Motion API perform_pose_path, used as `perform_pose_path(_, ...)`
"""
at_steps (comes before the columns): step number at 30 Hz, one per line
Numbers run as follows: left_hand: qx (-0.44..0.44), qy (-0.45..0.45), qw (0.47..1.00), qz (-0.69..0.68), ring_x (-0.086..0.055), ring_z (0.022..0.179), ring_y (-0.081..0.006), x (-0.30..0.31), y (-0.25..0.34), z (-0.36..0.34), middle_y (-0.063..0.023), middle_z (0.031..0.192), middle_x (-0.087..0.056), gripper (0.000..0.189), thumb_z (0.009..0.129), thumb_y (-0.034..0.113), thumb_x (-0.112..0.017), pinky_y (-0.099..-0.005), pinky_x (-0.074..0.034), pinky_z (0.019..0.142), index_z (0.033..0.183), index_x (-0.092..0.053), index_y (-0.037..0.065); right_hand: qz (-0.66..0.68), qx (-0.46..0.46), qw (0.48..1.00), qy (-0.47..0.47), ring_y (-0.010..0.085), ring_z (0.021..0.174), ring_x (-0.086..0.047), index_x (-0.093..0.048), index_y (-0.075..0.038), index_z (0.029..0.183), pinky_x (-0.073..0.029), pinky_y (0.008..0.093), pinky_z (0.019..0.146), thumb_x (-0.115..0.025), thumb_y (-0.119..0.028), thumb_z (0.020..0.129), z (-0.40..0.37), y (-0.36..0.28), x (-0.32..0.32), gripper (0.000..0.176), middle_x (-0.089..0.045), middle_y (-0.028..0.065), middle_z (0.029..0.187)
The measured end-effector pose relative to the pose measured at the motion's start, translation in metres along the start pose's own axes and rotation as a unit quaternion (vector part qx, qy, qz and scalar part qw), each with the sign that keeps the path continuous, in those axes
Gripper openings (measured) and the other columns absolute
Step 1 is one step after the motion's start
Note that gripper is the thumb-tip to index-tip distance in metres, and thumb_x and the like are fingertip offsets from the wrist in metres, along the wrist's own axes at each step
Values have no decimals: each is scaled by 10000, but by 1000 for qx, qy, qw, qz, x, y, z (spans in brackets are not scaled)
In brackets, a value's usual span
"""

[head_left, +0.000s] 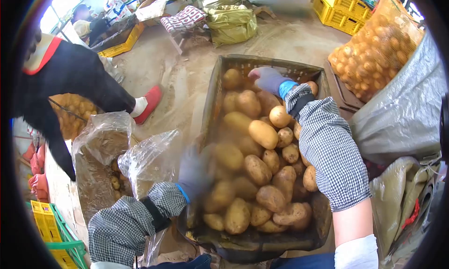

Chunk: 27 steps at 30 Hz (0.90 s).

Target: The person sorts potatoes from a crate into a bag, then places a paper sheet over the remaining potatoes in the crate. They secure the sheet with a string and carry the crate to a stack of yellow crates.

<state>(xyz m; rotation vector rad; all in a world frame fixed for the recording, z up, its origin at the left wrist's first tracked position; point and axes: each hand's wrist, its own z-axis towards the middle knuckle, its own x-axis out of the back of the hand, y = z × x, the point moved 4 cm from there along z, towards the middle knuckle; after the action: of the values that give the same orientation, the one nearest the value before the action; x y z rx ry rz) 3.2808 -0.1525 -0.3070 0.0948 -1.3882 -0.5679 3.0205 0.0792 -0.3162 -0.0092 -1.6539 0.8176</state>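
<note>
left hand [194, 173], gloved, smeared by blur over the near left side of the dark crate [276, 245]; cannot tell whether open or gripping. inside the crate, heaped potatoes [263, 134], leftmost ones hazy, some covered by the checked sleeve [334, 152]. at the far end, right hand [267, 79], gloved, low over potatoes, partly blurred; cannot tell whether holding one. close at the left, plastic-lined box [100, 185]; at the right, silver sheeting [402, 114]. past the box, person [89, 72] cut off at the upper body. beyond the far rim, open dusty floor [187, 72], then yellow crates [341, 11].
</note>
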Motion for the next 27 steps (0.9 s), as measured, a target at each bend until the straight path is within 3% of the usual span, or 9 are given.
perform_pose_path(2,-3,15,1000,-18,-467,1160,-424,-2,-6,1,-252,1338,-387,434,729,89,-624,-456,-421,966,1157,-572,49,81,-4,993,-84,359,1096,-569,-560,-40,1210,-446,399,962,-645,-235,793,11,-20,-10,467,-595,210,1191)
perform_pose_path(3,-4,20,999,-31,-472,1156,-421,-3,-7,0,-250,1337,-389,433,725,85,-622,-451,-429,960,1154,-575,48,24,43,995,-87,350,1093,-576,-523,-25,1248,-456,395,944,-708,-339,747,14,-23,-19,619,-590,216,1188)
perform_pose_path(6,27,-1,998,-60,-467,1177,-407,3,-2,3,-238,1341,-390,431,723,75,-619,-437,-429,969,1151,-576,46,-202,-32,957,-205,319,1097,-580,-536,-1,1216,-467,396,918,-745,-418,700,-12,-61,-28,695,-597,199,1179)
perform_pose_path(11,34,-8,998,-50,-455,1205,-387,0,-7,2,-222,1352,-383,447,722,95,-631,-436,-411,992,1163,-574,54,80,-25,995,-54,251,970,-593,-540,41,1139,-479,354,864,-848,-309,600,-15,-27,-3,713,-616,169,1061)
perform_pose_path(14,1,14,999,40,-447,1216,-378,7,6,3,-220,1339,-398,478,717,117,-650,-439,-392,1008,1185,-565,67,356,-51,930,68,209,989,-596,-441,19,1278,-522,304,820,-835,-276,682,-31,-16,45,773,-594,159,1117)
perform_pose_path(18,-143,88,981,94,-439,1230,-366,24,31,36,-208,1305,-446,551,692,162,-683,-438,-364,1029,1220,-541,87,376,-24,876,302,179,919,-616,-418,7,1303,-544,303,775,-828,-201,698,-80,-7,93,760,-592,126,1097)
perform_pose_path(20,-213,111,971,-3,-451,1211,-358,-1,30,97,-179,1262,-491,587,690,163,-669,-440,-367,1017,1251,-512,94,376,-21,865,331,179,937,-612,-413,9,1310,-543,304,797,-828,-165,691,-100,9,96,765,-576,120,1114)
perform_pose_path(24,-300,-28,943,142,-515,1125,-342,-61,41,232,-149,1240,-509,608,743,106,-607,-441,-436,931,1332,-465,158,405,24,823,397,179,953,-599,-402,-1,1330,-535,286,823,-823,-113,679,-127,20,92,784,-550,111,1141)
perform_pose_path(27,-249,-209,918,228,-576,1054,-342,-130,29,281,-165,1239,-529,586,780,123,-590,-428,-471,897,1345,-465,210,309,47,839,444,202,1096,-520,-430,-20,1324,-459,303,952,-811,-82,664,-141,24,85,765,-482,126,1209)
